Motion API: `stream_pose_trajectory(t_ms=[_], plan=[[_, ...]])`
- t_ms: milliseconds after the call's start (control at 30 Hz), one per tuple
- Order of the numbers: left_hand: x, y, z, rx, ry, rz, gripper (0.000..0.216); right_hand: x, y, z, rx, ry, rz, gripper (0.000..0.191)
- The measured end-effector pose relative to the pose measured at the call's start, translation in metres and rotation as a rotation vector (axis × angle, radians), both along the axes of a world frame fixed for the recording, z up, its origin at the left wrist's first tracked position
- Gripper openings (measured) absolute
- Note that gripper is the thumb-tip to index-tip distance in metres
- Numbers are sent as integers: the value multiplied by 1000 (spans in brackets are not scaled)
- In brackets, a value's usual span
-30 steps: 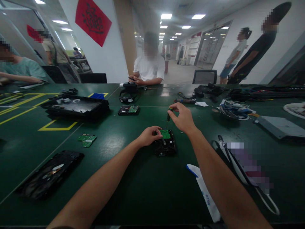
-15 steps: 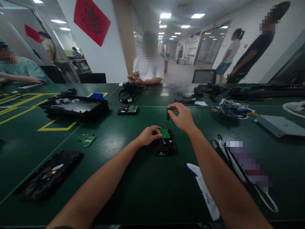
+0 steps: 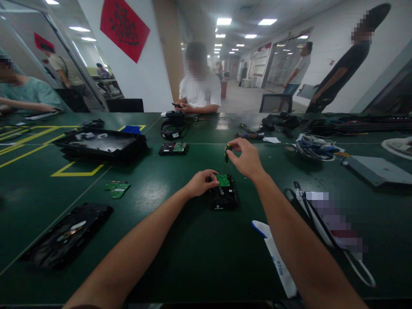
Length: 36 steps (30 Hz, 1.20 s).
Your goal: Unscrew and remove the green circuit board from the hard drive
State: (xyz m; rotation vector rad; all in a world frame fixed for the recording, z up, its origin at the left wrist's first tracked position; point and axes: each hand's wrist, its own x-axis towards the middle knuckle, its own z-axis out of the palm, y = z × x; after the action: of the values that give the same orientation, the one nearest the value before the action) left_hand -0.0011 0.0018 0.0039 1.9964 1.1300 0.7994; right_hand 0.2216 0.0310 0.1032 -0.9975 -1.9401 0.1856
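- The hard drive [image 3: 223, 196] lies flat near the middle of the green surface [image 3: 199, 257], with its green circuit board [image 3: 222, 180] facing up at the far end.
- The left hand [image 3: 201, 183] rests on the drive's far left corner, its grip closed on the edge.
- The right hand [image 3: 247, 161] holds a screwdriver [image 3: 227, 153] upright, grip pinching the handle, tip down at the board's far edge.
- Well to the left lie loose green boards [image 3: 117, 189] and a black tray [image 3: 99, 145].
- A second drive [image 3: 174, 148] lies beyond.
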Motion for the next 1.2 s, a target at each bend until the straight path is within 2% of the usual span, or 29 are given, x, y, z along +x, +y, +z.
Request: stream_pose_trajectory(t_ms=[167,400,933,1067,1200], plan=[[-2,0,-1,8,-20,-3,19,-1,2,-2,-61,58,-24,17],[-2,0,-2,10,-17,-10,18,0,2,-2,-18,17,16,20],[-3,-1,0,1,-9,-1,17,0,3,-3,-82,98,-16,24],[-4,-1,-1,0,-15,-6,18,0,2,-2,-81,84,35,18],[-4,1,-1,10,-2,-5,17,2,3,-4,-65,62,53,21]])
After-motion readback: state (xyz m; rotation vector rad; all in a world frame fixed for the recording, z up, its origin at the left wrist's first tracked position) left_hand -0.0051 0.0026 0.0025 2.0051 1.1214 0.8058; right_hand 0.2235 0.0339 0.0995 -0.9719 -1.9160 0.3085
